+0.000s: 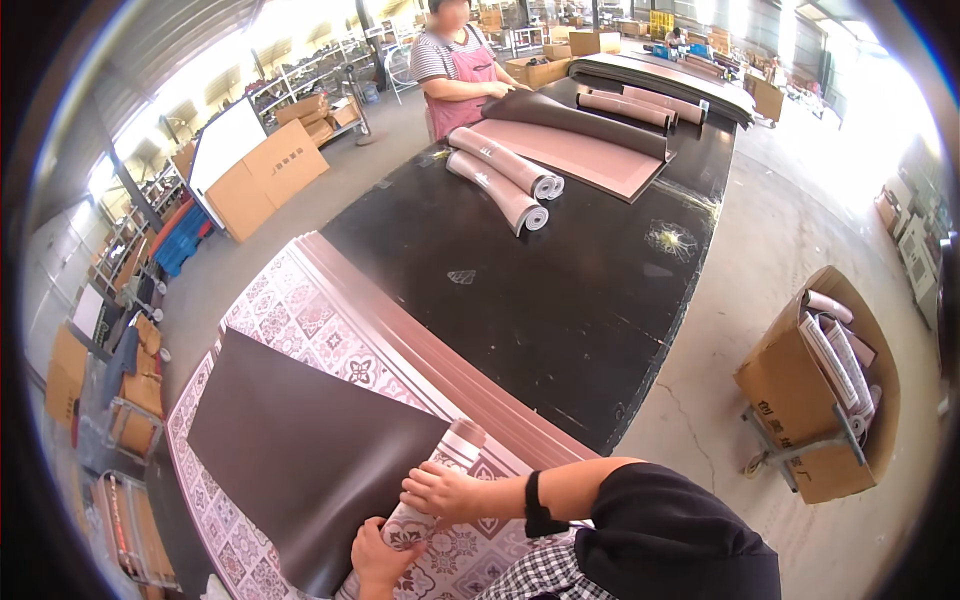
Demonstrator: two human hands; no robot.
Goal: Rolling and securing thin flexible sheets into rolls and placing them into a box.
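A mat with a pink and grey tile pattern is partly rolled up, its dark backing (300, 440) facing up over the stack below. My right hand (437, 490) lies over the mat roll (457, 447) near its far end, with the fingers curled onto it. My left hand (382, 556) grips the same roll nearer to me, thumb along its side. Under the roll spreads a stack of patterned mats (300, 310) with pink edges, fanned out in layers. The near end of the roll is partly hidden by my left hand.
Across the black table (520, 320), finished mat rolls (497, 190) lie near a co-worker (455, 70) in a pink apron, whose hands are at a half-turned pink mat (570, 150). A cardboard box (800, 400) holding several rolls stands on the right. Cardboard panels (265, 185) lean at left.
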